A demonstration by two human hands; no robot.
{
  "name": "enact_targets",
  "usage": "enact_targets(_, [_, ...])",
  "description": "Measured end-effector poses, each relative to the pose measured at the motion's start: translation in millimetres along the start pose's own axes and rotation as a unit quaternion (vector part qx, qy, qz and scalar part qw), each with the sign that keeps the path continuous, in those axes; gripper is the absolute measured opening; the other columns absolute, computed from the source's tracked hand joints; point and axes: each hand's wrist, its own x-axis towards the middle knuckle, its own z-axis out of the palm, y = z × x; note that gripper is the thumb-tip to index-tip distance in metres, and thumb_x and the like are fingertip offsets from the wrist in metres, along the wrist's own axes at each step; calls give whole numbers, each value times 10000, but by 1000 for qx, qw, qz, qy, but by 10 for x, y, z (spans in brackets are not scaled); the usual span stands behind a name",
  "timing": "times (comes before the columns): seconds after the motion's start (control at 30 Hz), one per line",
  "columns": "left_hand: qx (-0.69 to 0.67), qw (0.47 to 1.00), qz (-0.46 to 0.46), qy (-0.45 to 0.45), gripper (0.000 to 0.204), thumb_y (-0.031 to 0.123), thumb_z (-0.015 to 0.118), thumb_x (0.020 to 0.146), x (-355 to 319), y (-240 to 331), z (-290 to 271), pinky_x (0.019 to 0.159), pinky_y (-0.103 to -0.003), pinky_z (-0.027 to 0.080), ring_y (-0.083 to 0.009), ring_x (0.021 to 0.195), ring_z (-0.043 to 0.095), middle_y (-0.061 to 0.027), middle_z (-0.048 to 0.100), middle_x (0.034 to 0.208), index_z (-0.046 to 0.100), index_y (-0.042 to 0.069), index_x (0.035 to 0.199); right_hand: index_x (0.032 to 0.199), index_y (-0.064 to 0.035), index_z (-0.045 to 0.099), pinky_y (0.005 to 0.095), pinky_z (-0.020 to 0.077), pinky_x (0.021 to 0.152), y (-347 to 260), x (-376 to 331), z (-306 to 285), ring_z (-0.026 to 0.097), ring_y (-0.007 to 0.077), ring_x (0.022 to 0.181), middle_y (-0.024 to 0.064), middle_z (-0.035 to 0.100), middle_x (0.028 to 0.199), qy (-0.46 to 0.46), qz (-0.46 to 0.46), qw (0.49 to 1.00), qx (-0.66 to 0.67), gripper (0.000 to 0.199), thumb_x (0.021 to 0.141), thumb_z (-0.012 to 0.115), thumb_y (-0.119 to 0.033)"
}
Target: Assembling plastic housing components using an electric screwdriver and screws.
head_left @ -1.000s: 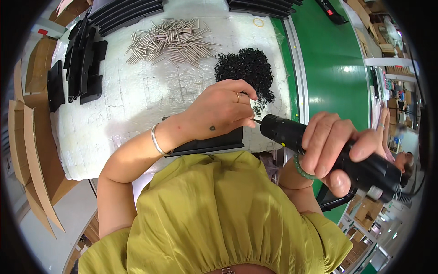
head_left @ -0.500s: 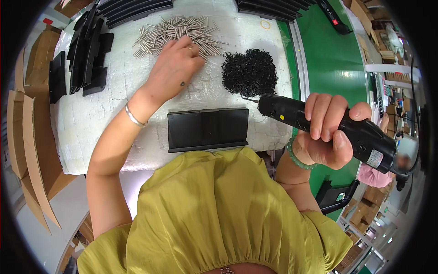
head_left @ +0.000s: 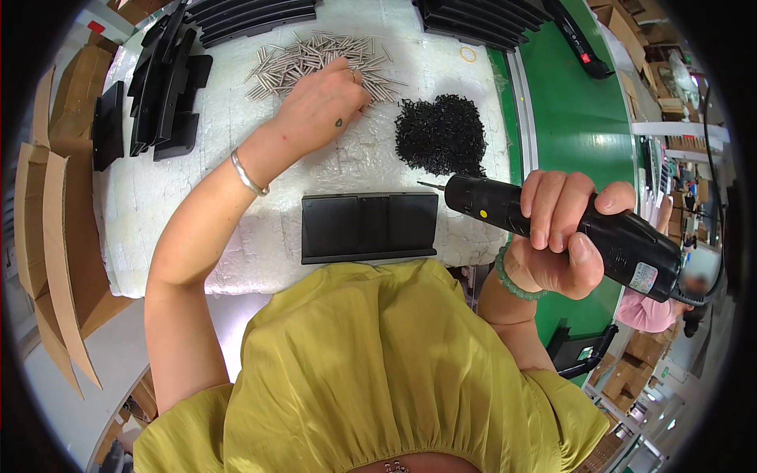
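Note:
My left hand (head_left: pixel 327 106) reaches onto the near right side of a pile of thin silver metal pins (head_left: pixel 288 63). Its fingers are curled down and pinched together; whatever is between them is hidden. My right hand (head_left: pixel 564 229) is wrapped round a black electric screwdriver (head_left: pixel 485 206), held above the table with its thin bit pointing left. Beyond the bit lies a heap of small black screws (head_left: pixel 440 134). A flat black panel (head_left: pixel 369 227) with a raised lip along its near edge lies close in front of me, touched by neither hand.
Black slatted parts (head_left: pixel 252 20) and more such parts (head_left: pixel 477 24) stand at the table's far edge. Upright black brackets (head_left: pixel 165 98) stand at the left, beside an open cardboard box (head_left: pixel 67 260). A green surface (head_left: pixel 583 118) runs along the right. Another person's pink sleeve (head_left: pixel 643 309) shows there.
The view has shifted slightly. The screwdriver's bit sits a little further left and nearer to me relative to the screws. My left hand stays at the pins, fingers still curled.

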Motion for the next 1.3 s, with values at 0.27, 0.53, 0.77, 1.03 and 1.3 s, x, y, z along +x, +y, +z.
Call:
enact_targets(0.27, [-138, 987, -31, 76, 55, 86, 655, 726, -644, 592, -262, 645, -350, 481, -245, 737, 555, -37, 583, 712, 606, 62, 726, 1022, -121, 398, 309, 410, 545, -71, -88, 251, 490, 136, 502, 8, 502, 616, 18, 20, 999, -40, 317, 774, 592, -85])
enact_targets(0.53, [-221, 960, -130, 109, 150, 26, 704, 651, -934, 853, -196, 579, -318, 481, -222, 702, 551, -25, 588, 728, 623, 64, 771, 1006, -161, 441, 262, 414, 508, 104, -67, 351, 487, 102, 460, -37, 508, 594, -101, 49, 991, -74, 332, 737, 633, -128])
enact_targets(0.77, [-218, 958, -134, 126, 150, 26, 693, 643, -960, 860, -127, 577, -327, 480, -234, 708, 548, -27, 570, 718, 600, 62, 755, 1025, -164, 411, 277, 411, 527, 215, -93, 362, 492, 108, 485, -28, 508, 631, -110, 81, 989, -58, 330, 762, 609, -146])
enact_targets(1.03, [-221, 958, -128, 132, 165, 22, 676, 630, -961, 861, -80, 579, -331, 477, -233, 728, 538, -30, 550, 733, 584, 67, 760, 1052, -160, 409, 272, 406, 524, 249, -72, 395, 491, 106, 478, -27, 498, 627, -99, 85, 989, -67, 329, 774, 586, -144])
enact_targets(1.3, [-224, 955, -132, 140, 161, 33, 676, 632, -984, 857, -56, 581, -326, 477, -230, 726, 534, -26, 545, 727, 581, 75, 755, 1088, -157, 409, 266, 396, 526, 312, -64, 389, 480, 100, 466, -24, 488, 629, -116, 86, 987, -63, 357, 772, 573, -133])
